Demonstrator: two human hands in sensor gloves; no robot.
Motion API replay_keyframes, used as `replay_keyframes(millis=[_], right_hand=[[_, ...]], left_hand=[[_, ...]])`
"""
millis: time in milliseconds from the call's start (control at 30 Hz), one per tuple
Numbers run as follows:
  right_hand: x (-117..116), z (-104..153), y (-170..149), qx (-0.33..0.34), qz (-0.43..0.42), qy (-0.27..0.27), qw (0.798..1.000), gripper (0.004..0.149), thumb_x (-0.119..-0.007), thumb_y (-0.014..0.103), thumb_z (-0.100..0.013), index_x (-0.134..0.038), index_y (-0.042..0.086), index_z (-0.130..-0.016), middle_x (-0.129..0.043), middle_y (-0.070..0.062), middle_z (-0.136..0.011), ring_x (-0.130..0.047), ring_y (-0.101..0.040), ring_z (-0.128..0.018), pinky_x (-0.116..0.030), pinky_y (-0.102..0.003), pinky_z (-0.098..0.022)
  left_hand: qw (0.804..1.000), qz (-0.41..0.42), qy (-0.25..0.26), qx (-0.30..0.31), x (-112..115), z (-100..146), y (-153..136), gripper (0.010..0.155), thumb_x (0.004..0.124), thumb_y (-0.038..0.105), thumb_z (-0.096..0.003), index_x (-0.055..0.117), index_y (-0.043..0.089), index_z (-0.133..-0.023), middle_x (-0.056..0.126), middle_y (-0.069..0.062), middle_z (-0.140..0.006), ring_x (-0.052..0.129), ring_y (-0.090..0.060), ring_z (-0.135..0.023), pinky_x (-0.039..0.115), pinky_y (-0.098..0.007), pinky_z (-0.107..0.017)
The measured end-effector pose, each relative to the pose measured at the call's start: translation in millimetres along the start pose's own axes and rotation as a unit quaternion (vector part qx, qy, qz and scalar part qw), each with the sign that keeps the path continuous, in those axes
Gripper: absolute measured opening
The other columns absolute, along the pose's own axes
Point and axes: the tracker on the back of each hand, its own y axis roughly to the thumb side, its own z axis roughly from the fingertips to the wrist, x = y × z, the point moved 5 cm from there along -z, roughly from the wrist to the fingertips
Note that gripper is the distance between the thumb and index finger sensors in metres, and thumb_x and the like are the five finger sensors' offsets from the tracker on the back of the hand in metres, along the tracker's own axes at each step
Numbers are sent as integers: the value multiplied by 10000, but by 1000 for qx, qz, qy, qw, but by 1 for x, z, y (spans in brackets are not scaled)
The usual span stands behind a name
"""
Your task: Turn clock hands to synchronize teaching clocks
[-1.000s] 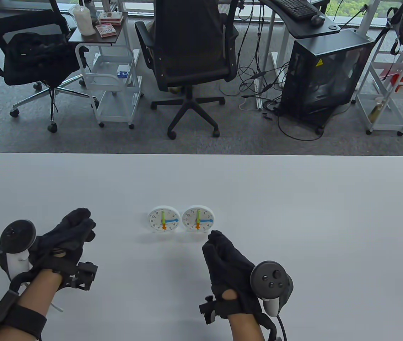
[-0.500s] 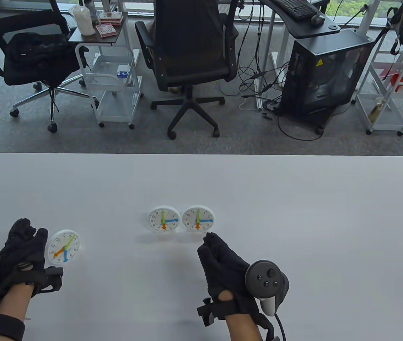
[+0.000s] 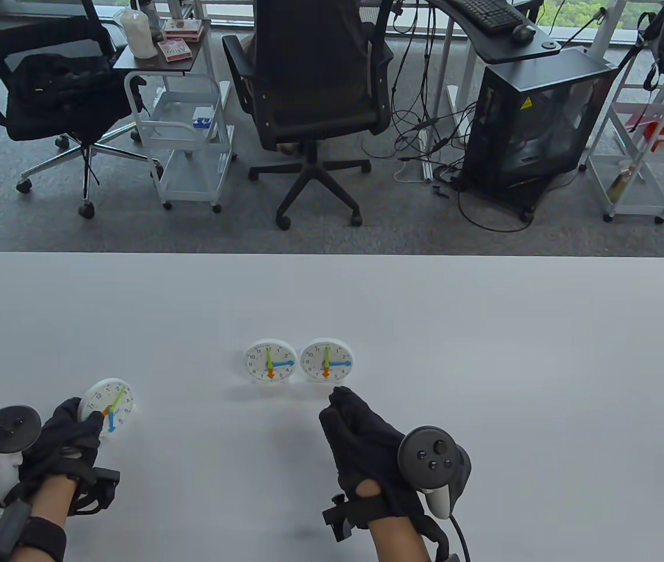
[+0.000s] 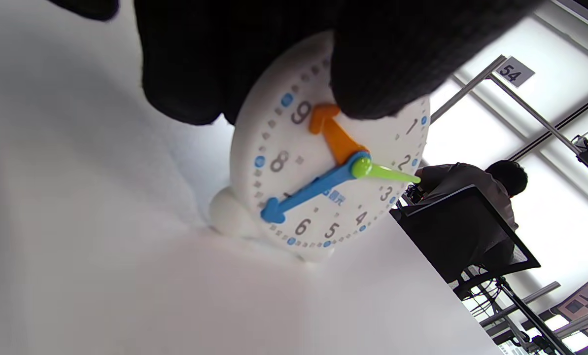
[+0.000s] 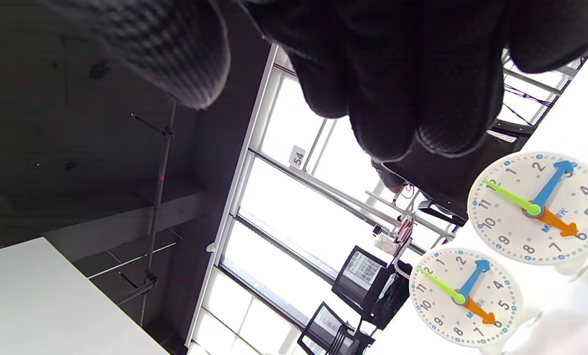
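Note:
Three white teaching clocks stand on the white table [image 3: 425,304]. Two stand side by side at the centre, the left one [image 3: 270,360] and the right one [image 3: 326,360], both with green hand up, blue hand right, orange hand down. They also show in the right wrist view [image 5: 465,296] [image 5: 540,207]. The third clock [image 3: 110,405] stands at the front left, its hands set differently. My left hand [image 3: 74,433] holds its rim, and in the left wrist view a fingertip [image 4: 382,84] presses the tip of its orange hand [image 4: 335,134]. My right hand [image 3: 361,430] rests loosely curled, empty, just in front of the right centre clock.
Beyond the table's far edge are office chairs [image 3: 314,88], a white cart [image 3: 185,134], a black computer case [image 3: 534,123] and floor cables.
A second ago my left hand covered the third clock. It then drew back left, uncovering the clock, and now reaches onto its face. My right hand drifted slightly towards me.

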Motion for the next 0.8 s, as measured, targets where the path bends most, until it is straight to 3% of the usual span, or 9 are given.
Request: replay_keyframes(millis=[167, 300, 467, 800], right_hand=[[-7, -1, 1, -1, 7, 14, 1000, 704, -720, 514, -539, -758, -78, -918, -889, -263, -795, -921, -522, -657, -678, -688, -471], [-14, 0, 0, -3, 17, 29, 999, 706, -721, 514, -538, -752, -78, -922, -886, -265, -798, -917, -525, -662, -676, -689, -473], [-25, 0, -2, -5, 32, 46, 998, 715, -721, 514, -539, -733, -81, -935, -871, -268, -815, -904, -530, -678, -668, -691, -481], [-39, 4, 2, 1, 26, 64, 998, 738, -731, 510, -535, -673, -84, -971, -832, -271, -853, -886, -530, -703, -660, -692, -491]], left_hand=[[999, 20, -10, 45, 6, 2, 18, 489, 867, 378, -476, 803, 178, -918, 980, -134, -876, 995, -436, -702, 618, -715, -586], [991, 91, -40, 85, 16, 8, 42, 497, 861, 395, -479, 804, 172, -919, 997, -131, -844, 1012, -419, -653, 641, -704, -577], [966, 199, -94, 135, 36, 28, 81, 519, 848, 405, -491, 790, 162, -946, 1018, -140, -803, 1020, -406, -604, 649, -696, -574], [912, 269, -201, 237, 86, 81, 137, 549, 824, 419, -512, 763, 146, -984, 1029, -113, -763, 1022, -383, -556, 654, -691, -575]])
